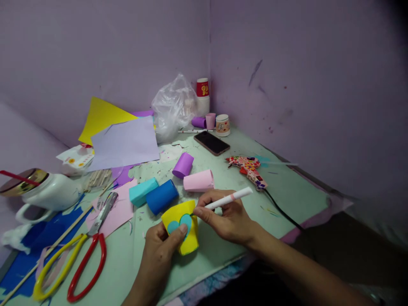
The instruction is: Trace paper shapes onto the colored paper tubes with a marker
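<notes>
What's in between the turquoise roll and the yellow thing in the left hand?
The dark blue roll lies between the turquoise roll and the yellow piece; the head view shows it.

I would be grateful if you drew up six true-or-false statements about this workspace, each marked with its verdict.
1. The right hand holds a white pen. True.
2. The scissors are in the left hand. False: the scissors lie on the table.
3. The left hand grips a yellow piece bearing a turquoise heart. True.
4. The phone has a brightly lit screen. False: the phone's screen is dark.
5. A black cord runs from the patterned glue gun. True.
6. The dark blue tube stands upright. False: the dark blue tube lies on its side.
</notes>
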Motion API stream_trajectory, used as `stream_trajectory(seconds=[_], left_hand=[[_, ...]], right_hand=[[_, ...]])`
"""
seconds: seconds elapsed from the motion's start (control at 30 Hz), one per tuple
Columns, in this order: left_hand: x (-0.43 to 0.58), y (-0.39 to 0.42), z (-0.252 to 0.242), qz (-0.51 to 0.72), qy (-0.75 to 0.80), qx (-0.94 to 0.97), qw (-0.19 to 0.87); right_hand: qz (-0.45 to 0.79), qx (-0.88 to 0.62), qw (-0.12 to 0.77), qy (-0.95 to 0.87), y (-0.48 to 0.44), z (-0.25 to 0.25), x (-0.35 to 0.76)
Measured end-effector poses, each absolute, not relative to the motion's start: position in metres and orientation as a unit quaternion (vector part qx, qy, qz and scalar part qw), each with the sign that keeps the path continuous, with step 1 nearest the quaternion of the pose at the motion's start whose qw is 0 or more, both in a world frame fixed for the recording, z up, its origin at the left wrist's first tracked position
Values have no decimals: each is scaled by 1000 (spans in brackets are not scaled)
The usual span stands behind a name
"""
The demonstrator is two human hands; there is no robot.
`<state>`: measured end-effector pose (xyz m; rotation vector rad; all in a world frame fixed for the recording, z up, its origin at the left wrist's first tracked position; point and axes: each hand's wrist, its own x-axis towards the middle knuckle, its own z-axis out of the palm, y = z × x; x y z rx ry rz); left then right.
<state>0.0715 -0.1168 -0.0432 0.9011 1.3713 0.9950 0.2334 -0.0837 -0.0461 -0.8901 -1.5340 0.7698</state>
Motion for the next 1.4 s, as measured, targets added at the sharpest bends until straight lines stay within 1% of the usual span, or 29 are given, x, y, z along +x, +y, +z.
stream_trajectory(seconds=[0.67,1.4], left_hand=[[73,-117,-41,430,591,394,557],[72,-116,-44,428,583,398,564]], right_hand=[[306,-367,569,-669,-87,-49,234],[273,-343,567,-698,-92,-47,234]])
